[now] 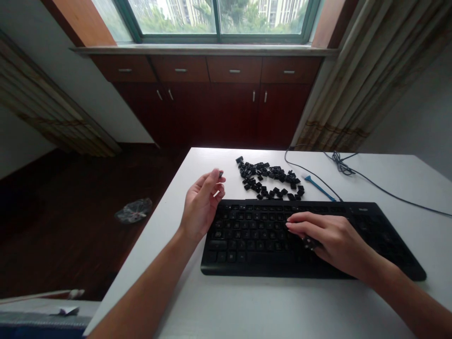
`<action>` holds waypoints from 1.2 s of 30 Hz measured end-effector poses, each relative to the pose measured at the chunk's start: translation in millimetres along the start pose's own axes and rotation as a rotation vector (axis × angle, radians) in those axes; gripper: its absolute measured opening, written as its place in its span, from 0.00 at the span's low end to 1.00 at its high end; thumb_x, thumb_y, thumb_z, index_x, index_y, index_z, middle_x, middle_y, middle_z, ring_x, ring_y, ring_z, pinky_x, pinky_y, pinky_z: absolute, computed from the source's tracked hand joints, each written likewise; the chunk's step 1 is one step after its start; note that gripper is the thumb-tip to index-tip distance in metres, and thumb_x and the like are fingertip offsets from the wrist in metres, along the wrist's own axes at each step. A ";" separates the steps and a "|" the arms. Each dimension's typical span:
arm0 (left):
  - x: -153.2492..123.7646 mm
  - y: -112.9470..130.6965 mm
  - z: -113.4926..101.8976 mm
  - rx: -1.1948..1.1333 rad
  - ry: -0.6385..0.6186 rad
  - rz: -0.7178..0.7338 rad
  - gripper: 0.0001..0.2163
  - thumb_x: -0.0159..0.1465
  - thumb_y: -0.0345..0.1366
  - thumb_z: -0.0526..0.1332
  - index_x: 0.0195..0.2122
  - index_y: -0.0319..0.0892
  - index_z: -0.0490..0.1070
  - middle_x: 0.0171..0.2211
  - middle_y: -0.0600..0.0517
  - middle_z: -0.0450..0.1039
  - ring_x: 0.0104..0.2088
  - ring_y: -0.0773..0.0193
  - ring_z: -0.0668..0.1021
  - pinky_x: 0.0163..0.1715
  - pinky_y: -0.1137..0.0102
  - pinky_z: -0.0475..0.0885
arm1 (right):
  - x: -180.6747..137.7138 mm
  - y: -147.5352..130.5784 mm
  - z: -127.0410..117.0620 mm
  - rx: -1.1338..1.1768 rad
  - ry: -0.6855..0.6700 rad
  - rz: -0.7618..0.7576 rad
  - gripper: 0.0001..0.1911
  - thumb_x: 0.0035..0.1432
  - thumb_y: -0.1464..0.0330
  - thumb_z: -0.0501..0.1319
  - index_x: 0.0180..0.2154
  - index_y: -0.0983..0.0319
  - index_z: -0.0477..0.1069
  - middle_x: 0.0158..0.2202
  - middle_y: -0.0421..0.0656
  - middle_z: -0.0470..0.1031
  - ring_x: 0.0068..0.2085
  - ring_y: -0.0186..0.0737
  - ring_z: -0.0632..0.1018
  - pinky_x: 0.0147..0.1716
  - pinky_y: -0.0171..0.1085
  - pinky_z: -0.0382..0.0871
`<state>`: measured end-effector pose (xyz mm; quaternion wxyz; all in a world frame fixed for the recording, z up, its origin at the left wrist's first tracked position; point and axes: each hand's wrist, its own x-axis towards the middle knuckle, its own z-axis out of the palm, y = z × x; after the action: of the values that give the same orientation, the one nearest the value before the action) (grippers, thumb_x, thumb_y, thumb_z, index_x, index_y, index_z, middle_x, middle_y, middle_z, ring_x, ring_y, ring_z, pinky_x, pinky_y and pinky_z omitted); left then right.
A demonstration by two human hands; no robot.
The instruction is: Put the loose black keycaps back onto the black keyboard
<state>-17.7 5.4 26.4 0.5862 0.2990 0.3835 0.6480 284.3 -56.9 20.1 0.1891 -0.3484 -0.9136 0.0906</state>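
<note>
A black keyboard (226, 269) lies on the white table, with keys in place on its left part. My left hand (202, 202) is raised at its upper left corner, thumb and forefinger pinching a small dark keycap (221, 174). Over the middle of the keyboard is my right hand (326, 235), its thumb and forefinger drawn together at the keys. Small dark pieces that look like keycaps (310, 243) show under its curled fingers; what its fingertips hold, if anything, is hidden. Behind the keyboard lies a loose pile of black keycaps (263, 170).
A blue brush-like tool (319, 188) rests right of the pile. A black cable (388, 188) crosses the right of the white table (264, 306). On the dark floor at left lies a clear plastic bag (134, 210). Cabinets (226, 108) stand beneath the window.
</note>
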 end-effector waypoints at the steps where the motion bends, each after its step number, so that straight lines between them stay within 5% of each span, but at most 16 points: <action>1: -0.2 0.2 0.3 -0.003 -0.004 0.001 0.13 0.57 0.42 0.71 0.38 0.39 0.78 0.31 0.53 0.75 0.27 0.75 0.74 0.28 0.79 0.70 | 0.0 -0.1 -0.1 -0.008 -0.008 -0.004 0.28 0.51 0.84 0.54 0.52 0.62 0.72 0.53 0.47 0.76 0.48 0.45 0.81 0.42 0.40 0.77; 6: -1.1 1.0 0.9 -0.014 -0.017 0.001 0.11 0.58 0.41 0.70 0.37 0.39 0.79 0.32 0.53 0.75 0.27 0.75 0.74 0.28 0.80 0.70 | 5.1 -6.1 -7.4 0.089 0.046 0.045 0.19 0.58 0.79 0.59 0.50 0.59 0.73 0.52 0.47 0.77 0.47 0.44 0.80 0.45 0.40 0.75; 9: -2.8 0.8 1.2 -0.021 -0.054 -0.017 0.11 0.60 0.40 0.69 0.38 0.38 0.79 0.32 0.52 0.75 0.27 0.76 0.74 0.29 0.81 0.70 | 16.2 -16.7 -13.6 0.365 0.286 0.206 0.03 0.61 0.73 0.63 0.35 0.59 0.73 0.33 0.42 0.77 0.33 0.37 0.78 0.33 0.36 0.73; 12: -6.2 -0.1 2.8 -0.037 -0.135 -0.066 0.11 0.62 0.39 0.68 0.41 0.36 0.79 0.34 0.50 0.77 0.29 0.75 0.75 0.31 0.81 0.72 | 37.6 -29.5 -15.3 0.875 0.511 0.389 0.22 0.66 0.66 0.58 0.19 0.59 0.59 0.17 0.35 0.58 0.18 0.31 0.62 0.17 0.34 0.57; 17: -13.1 -0.7 6.0 -0.072 -0.278 -0.233 0.11 0.63 0.35 0.67 0.45 0.36 0.78 0.39 0.45 0.80 0.32 0.73 0.78 0.35 0.81 0.75 | 77.1 -42.4 -10.5 1.335 0.513 0.372 0.28 0.64 0.65 0.59 0.14 0.59 0.52 0.13 0.33 0.48 0.15 0.29 0.53 0.15 0.36 0.45; 25: -15.6 -0.6 4.2 -0.133 -0.367 -0.401 0.12 0.64 0.30 0.66 0.48 0.38 0.78 0.46 0.41 0.80 0.36 0.70 0.81 0.41 0.79 0.77 | 74.5 -37.4 17.9 1.162 0.445 0.424 0.29 0.65 0.61 0.59 0.14 0.59 0.56 0.12 0.34 0.53 0.15 0.29 0.55 0.16 0.36 0.45; 31: -17.6 -0.2 4.7 -0.186 -0.416 -0.472 0.09 0.66 0.31 0.64 0.45 0.36 0.79 0.45 0.42 0.80 0.39 0.69 0.82 0.43 0.79 0.76 | 75.9 -38.5 0.0 0.959 0.469 0.424 0.28 0.67 0.60 0.57 0.16 0.59 0.56 0.14 0.34 0.54 0.17 0.30 0.57 0.18 0.36 0.50; 36: -18.5 0.8 6.9 -0.175 -0.409 -0.480 0.08 0.65 0.31 0.65 0.43 0.36 0.79 0.44 0.43 0.80 0.37 0.70 0.82 0.41 0.80 0.77 | 80.7 -35.9 -0.9 0.533 0.414 0.360 0.09 0.63 0.63 0.63 0.32 0.60 0.70 0.25 0.38 0.70 0.26 0.33 0.70 0.25 0.35 0.64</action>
<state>-9.9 -11.9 31.8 0.8104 0.2726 0.2604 0.4484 207.8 -29.4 54.4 0.4345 -0.4530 -0.7246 0.2846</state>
